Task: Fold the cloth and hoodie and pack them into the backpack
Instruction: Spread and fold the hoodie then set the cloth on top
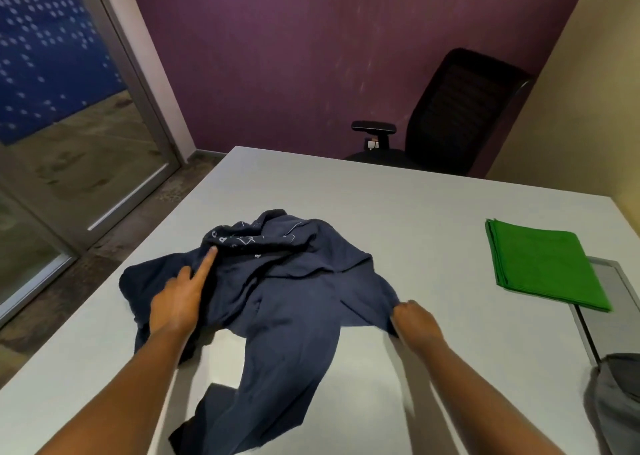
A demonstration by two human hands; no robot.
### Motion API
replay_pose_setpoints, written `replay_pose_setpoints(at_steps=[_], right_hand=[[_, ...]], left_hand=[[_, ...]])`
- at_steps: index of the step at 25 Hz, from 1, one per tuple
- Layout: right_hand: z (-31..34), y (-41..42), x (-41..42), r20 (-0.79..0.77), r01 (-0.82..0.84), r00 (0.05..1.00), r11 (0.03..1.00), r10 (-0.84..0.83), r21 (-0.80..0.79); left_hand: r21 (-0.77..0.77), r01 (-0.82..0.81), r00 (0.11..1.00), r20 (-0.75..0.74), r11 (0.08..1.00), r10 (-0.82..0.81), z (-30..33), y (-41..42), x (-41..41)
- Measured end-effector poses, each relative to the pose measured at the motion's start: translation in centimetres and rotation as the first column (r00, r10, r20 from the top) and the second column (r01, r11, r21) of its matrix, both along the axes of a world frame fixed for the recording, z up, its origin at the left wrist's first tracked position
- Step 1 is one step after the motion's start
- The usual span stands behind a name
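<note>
Two hands on one hoodie [277, 292], one folded cloth [543, 264] aside

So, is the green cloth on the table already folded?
Yes, the green cloth lies as a neat stacked rectangle on the white table, apart from the crumpled blue hoodie.

A crumpled navy hoodie [277, 292] is spread on the white tabletop [398, 205]. Its right edge is pinched by the right hand [414, 319], while the left hand [180, 299] is laid on it, forefinger extended. A folded green cloth [543, 267] is seen well apart.
</note>
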State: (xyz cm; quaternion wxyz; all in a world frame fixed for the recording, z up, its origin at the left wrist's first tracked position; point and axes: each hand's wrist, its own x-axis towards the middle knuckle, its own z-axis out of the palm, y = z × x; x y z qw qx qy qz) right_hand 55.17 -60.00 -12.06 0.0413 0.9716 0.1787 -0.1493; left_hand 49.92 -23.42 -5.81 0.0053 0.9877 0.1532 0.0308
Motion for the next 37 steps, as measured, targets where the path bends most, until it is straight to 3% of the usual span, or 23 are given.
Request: replay_pose_setpoints(at_steps=[2, 4, 7, 9, 12, 17, 18, 19, 20, 21, 23, 24, 26, 27, 30, 32, 33, 35, 37], right_hand=[[1.2, -3.9, 0.1, 0.045, 0.218, 0.975, 0.975, -0.216, -0.035], [1.9, -7.7, -0.7, -0.018, 0.390, 0.919, 0.914, -0.394, -0.111], [3.8, -11.7, -2.1, -0.031, 0.508, 0.845, 0.821, -0.533, -0.261], [4.2, -13.2, -2.4, -0.048, 0.527, 0.819, 0.784, -0.571, -0.329], [5.0, -12.5, -2.0, -0.121, 0.491, 0.825, 0.807, -0.552, -0.329], [4.6, -8.3, -1.6, -0.256, 0.435, 0.846, 0.883, -0.468, -0.178], [4.0, -7.5, -2.0, -0.222, 0.400, 0.878, 0.904, -0.425, -0.150], [3.4, -7.0, -2.5, -0.172, 0.370, 0.906, 0.921, -0.387, -0.126], [2.8, -6.6, -2.8, -0.111, 0.347, 0.928, 0.933, -0.356, -0.095], [2.2, -6.5, -3.0, -0.058, 0.329, 0.941, 0.941, -0.334, -0.072], [1.6, -6.3, -2.7, 0.033, 0.279, 0.960, 0.960, -0.278, -0.014], [1.7, -6.2, -2.3, 0.052, 0.248, 0.968, 0.969, -0.247, -0.002], [2.1, -6.0, -1.5, -0.016, 0.218, 0.976, 0.976, -0.218, -0.022], [2.4, -6.1, -1.1, -0.084, 0.221, 0.971, 0.975, -0.222, -0.020], [3.5, -7.1, 0.4, -0.239, 0.313, 0.924, 0.949, -0.298, 0.026], [4.0, -7.5, 0.7, -0.212, 0.340, 0.922, 0.939, -0.323, 0.050], [4.3, -7.6, 0.8, -0.141, 0.367, 0.926, 0.923, -0.350, 0.116], [5.2, -7.9, 0.9, -0.039, 0.465, 0.872, 0.799, -0.488, 0.382], [6.3, -8.9, 1.5, -0.070, 0.515, 0.802, 0.626, -0.594, 0.586]], left_hand=[[-0.022, -0.030, 0.990, 0.138, 0.999, 0.033, 1.3, 1.1, 0.4], [-0.072, -0.111, 0.960, 0.249, 0.991, 0.126, 2.3, 1.7, 0.8], [-0.200, -0.208, 0.887, 0.374, 0.957, 0.271, 3.5, 1.5, 2.2], [-0.268, -0.203, 0.864, 0.403, 0.942, 0.301, 4.2, 0.6, 3.6], [-0.223, -0.201, 0.885, 0.377, 0.954, 0.275, 5.1, -0.5, 5.4], [-0.234, -0.393, 0.874, 0.206, 0.889, 0.441, 3.3, -2.2, 4.5], [-0.171, -0.311, 0.901, 0.261, 0.935, 0.347, 2.3, -2.9, 3.7], [-0.063, -0.128, 0.944, 0.300, 0.990, 0.141, 1.0, -3.4, 2.9], [0.080, 0.125, 0.950, 0.277, 0.989, -0.143, -0.2, -4.1, 1.9], [0.189, 0.386, 0.884, 0.204, 0.903, -0.420, -1.6, -4.6, 1.1], [0.191, 0.680, 0.729, -0.075, 0.707, -0.681, -2.9, -5.3, 0.6], [0.147, 0.704, 0.708, -0.211, 0.695, -0.674, -3.5, -5.4, 1.0], [0.140, 0.662, 0.730, -0.341, 0.736, -0.592, -3.8, -6.9, 1.6], [0.162, 0.646, 0.742, -0.363, 0.746, -0.563, -3.8, -7.6, 1.8], [0.080, 0.426, 0.840, -0.404, 0.901, -0.362, -4.3, -7.9, 2.1], [0.042, 0.348, 0.814, -0.510, 0.937, -0.279, -5.4, -8.0, 2.0], [0.041, 0.353, 0.827, -0.480, 0.935, -0.291, -5.9, -8.0, 2.1], [-0.017, 0.400, 0.824, -0.432, 0.916, -0.368, -5.9, -8.2, 2.5], [-0.409, 0.241, 0.761, -0.483, 0.880, -0.433, -4.5, -7.5, 4.3]])
